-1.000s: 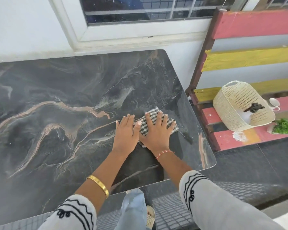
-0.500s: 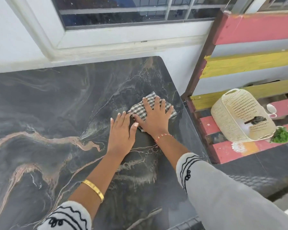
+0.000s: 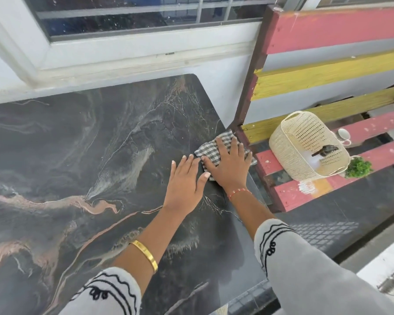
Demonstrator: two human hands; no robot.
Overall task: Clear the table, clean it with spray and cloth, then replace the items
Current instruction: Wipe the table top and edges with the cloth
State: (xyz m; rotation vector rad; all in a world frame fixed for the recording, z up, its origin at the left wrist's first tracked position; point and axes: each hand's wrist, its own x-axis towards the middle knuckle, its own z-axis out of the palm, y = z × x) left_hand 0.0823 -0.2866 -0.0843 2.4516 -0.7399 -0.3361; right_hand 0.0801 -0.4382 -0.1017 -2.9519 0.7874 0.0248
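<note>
A black-and-white checked cloth (image 3: 214,148) lies folded at the right edge of the dark marble table (image 3: 77,155). My right hand (image 3: 230,164) presses flat on the cloth with its fingers spread and straight. My left hand (image 3: 184,180) rests flat on the bare tabletop just left of it, fingers straight, its thumb close to the right hand. No spray bottle shows on the table.
To the right of the table stands a bench (image 3: 328,60) of red and yellow slats. A cream woven basket (image 3: 305,144) lies tipped on it, with a white cup (image 3: 344,135) and a small green plant (image 3: 358,168) beside it. A window (image 3: 146,17) runs behind the table.
Both hands have slid the cloth away from me and to the right, up to the table's right edge. The view has moved forward over the table.
</note>
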